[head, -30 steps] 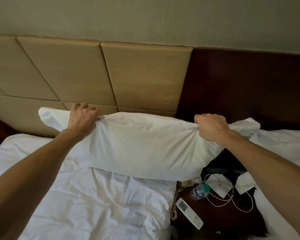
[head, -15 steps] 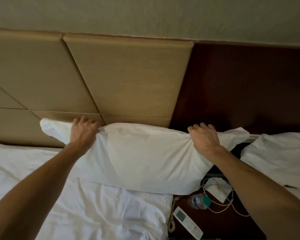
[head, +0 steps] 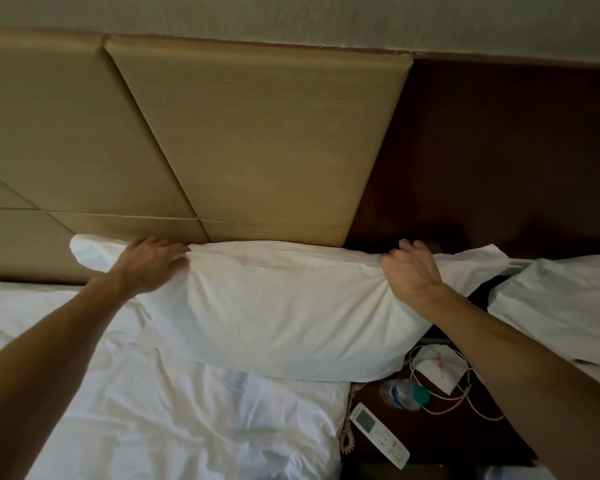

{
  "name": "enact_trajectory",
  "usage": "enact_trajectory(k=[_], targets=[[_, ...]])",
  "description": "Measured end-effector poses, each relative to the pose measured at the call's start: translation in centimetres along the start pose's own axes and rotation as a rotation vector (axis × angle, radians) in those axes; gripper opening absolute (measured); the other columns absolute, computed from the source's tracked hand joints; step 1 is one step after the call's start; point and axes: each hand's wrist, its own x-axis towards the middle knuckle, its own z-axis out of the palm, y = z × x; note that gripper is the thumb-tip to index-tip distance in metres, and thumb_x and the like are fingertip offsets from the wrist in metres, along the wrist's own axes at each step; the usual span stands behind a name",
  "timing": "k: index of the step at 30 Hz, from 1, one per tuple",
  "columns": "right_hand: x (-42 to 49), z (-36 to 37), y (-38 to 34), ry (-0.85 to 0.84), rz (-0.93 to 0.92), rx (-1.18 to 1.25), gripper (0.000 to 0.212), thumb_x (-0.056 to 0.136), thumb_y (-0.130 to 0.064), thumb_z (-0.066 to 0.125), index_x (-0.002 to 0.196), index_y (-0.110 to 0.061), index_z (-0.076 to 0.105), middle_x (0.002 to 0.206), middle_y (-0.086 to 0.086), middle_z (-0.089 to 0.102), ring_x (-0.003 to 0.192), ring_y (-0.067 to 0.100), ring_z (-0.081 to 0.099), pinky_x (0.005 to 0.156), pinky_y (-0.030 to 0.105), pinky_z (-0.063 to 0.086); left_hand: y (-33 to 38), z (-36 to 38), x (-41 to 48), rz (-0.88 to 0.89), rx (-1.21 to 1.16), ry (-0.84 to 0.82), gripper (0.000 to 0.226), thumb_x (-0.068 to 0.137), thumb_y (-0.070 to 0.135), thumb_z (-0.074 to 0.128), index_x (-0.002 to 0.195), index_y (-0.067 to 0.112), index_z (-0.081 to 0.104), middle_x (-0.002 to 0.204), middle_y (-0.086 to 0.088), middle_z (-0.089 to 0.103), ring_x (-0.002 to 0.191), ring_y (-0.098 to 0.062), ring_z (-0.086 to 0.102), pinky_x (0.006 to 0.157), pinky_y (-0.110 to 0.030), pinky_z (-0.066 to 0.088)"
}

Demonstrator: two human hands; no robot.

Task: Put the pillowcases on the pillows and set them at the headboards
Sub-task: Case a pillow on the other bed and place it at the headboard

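Note:
A pillow in a white pillowcase lies across the head of the left bed, its top edge against the tan padded headboard. Its right end hangs over the gap beside the bed. My left hand rests on the pillow's upper left edge with fingers stretched out flat. My right hand grips the bunched fabric at the upper right edge, fingers curled. A second white pillow lies on the bed at the right.
Between the beds stands a dark nightstand with a water bottle, a white remote, a white face mask and a thin cable. A dark wood wall panel is behind it. The left bed's sheet is crumpled.
The pillow has gone down and back until it touches the headboard. My left hand's grip has loosened to flat fingers. My right hand still grips the edge.

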Motion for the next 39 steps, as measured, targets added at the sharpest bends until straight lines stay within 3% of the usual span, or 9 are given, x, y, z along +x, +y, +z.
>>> enact_trajectory(k=[4,8,10,13,17,24,30,35,39], targets=[[-0.2,-1.5,0.5,0.112,0.0,0.042,0.022,0.084,-0.004,0.054,0.1,-0.011,0.067,0.095,0.007,0.07,0.093,0.028,0.061,0.08,0.039,0.044,-0.3,-1.2,-0.5,-0.015,0.161,0.116,0.02,0.093,0.02,0.052,0.097,0.028,0.07,0.079,-0.004,0.075,0.068,-0.029,0.066,0.089,-0.039,0.045],[-0.8,-1.9,0.8,0.142,-0.014,0.07,0.025,0.085,-0.002,0.057,0.109,-0.008,0.06,0.097,0.009,0.062,0.068,0.026,0.064,0.054,0.033,0.04,-1.2,-1.3,-0.9,-0.012,0.164,0.21,0.033,0.095,0.03,0.039,0.096,0.027,0.072,0.078,-0.008,0.075,0.067,-0.031,0.068,0.084,-0.04,0.044],[-0.3,-1.8,0.9,0.109,-0.016,0.085,0.026,0.09,-0.004,0.052,0.116,-0.009,0.055,0.106,0.009,0.059,0.075,0.028,0.065,0.056,0.034,0.037,-1.5,-1.7,-0.6,0.0,0.179,0.232,0.029,0.094,0.029,0.046,0.095,0.026,0.075,0.079,-0.011,0.075,0.069,-0.034,0.069,0.081,-0.042,0.046],[1.1,-1.3,0.7,0.069,0.029,0.176,0.032,0.09,0.001,0.049,0.12,-0.007,0.053,0.112,0.011,0.058,0.088,0.033,0.065,0.067,0.039,0.046,-0.9,-1.8,-0.2,0.002,0.203,0.18,0.012,0.087,0.021,0.068,0.093,0.024,0.077,0.079,-0.013,0.075,0.071,-0.036,0.07,0.081,-0.045,0.046],[1.7,0.4,0.5,-0.052,0.066,0.305,0.039,0.09,-0.002,0.054,0.127,-0.011,0.051,0.119,0.01,0.056,0.101,0.031,0.062,0.077,0.037,0.047,0.2,-1.1,0.3,0.004,0.2,0.15,0.008,0.086,0.019,0.07,0.088,0.022,0.078,0.075,-0.012,0.074,0.067,-0.032,0.069,0.08,-0.044,0.047],[1.6,0.1,1.0,0.003,-0.034,0.386,0.029,0.085,-0.006,0.053,0.112,-0.018,0.055,0.105,0.004,0.058,0.091,0.027,0.061,0.071,0.035,0.043,2.9,-1.1,0.0,-0.017,0.112,0.058,0.029,0.085,0.016,0.06,0.112,0.022,0.067,0.105,-0.01,0.073,0.093,-0.034,0.067,0.083,-0.045,0.049],[0.8,-1.5,-1.0,0.011,-0.127,0.418,0.022,0.082,-0.002,0.048,0.092,-0.022,0.046,0.092,-0.001,0.051,0.082,0.024,0.056,0.069,0.034,0.039,5.5,-2.0,-2.7,0.07,-0.031,-0.108,0.065,0.083,0.044,0.067,0.141,0.028,0.043,0.14,-0.007,0.054,0.125,-0.032,0.052,0.102,-0.048,0.042],[-0.6,-2.4,-2.6,-0.04,-0.173,0.457,0.04,0.084,-0.003,0.045,0.12,-0.021,0.045,0.104,0.003,0.051,0.084,0.027,0.054,0.074,0.039,0.044,6.5,-3.7,-5.6,0.097,-0.04,-0.171,0.074,0.087,0.053,0.061,0.15,0.03,0.032,0.157,-0.005,0.034,0.141,-0.027,0.036,0.111,-0.044,0.036],[-2.1,-3.4,-3.8,-0.091,-0.239,0.435,0.042,0.084,-0.003,0.042,0.121,-0.022,0.04,0.107,0.001,0.043,0.092,0.03,0.054,0.069,0.038,0.041,6.7,-4.9,-9.4,0.0,-0.061,-0.224,0.073,0.088,0.055,0.057,0.152,0.032,0.029,0.159,-0.003,0.03,0.144,-0.024,0.031,0.113,-0.043,0.033]])
